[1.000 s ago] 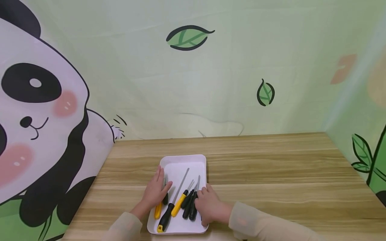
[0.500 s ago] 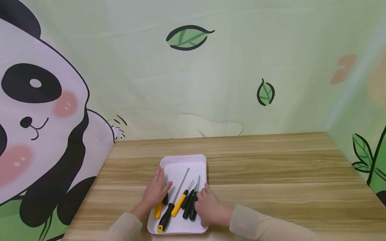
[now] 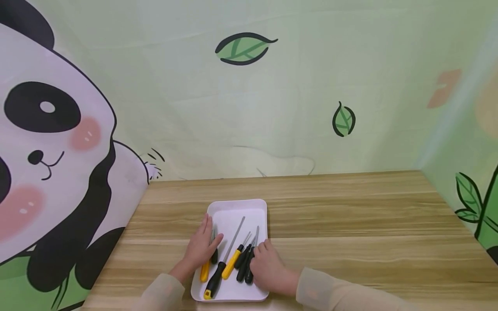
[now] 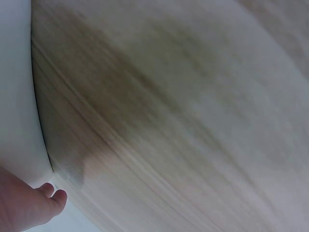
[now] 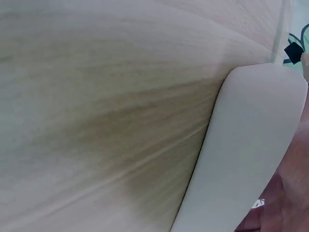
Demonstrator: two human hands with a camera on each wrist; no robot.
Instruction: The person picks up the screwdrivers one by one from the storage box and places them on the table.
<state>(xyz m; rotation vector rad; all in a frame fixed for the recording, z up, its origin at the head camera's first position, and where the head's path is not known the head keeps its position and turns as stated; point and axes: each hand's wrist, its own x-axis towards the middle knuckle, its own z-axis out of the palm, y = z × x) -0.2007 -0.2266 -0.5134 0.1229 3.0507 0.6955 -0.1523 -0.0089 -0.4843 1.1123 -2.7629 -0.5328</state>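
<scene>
A white rectangular tray (image 3: 237,208) lies on the table, holding several screwdrivers. My left hand (image 3: 199,249) rests along its left rim, fingers straight and thumb spread inward, partly covering a yellow-handled tool (image 3: 204,273) and a black-handled one (image 3: 214,255). My right hand (image 3: 272,270) grips the right rim with curled fingers, beside black-handled screwdrivers (image 3: 241,271). Between the hands lie a long black-and-yellow screwdriver (image 3: 215,280) and a yellow-handled screwdriver (image 3: 232,263). The left wrist view shows the tray's outer wall (image 4: 14,87) above fingertips (image 4: 59,200); the right wrist view shows the opposite wall (image 5: 241,140).
The wood-grain table (image 3: 342,216) stretches behind the tray and to both sides. A pale green backdrop (image 3: 295,86) with a panda (image 3: 93,181) and leaves stands along its back and sides.
The head view has shifted very slightly. My right hand has slid a little toward the near end of the rim. The left hand, tray and screwdrivers keep their places.
</scene>
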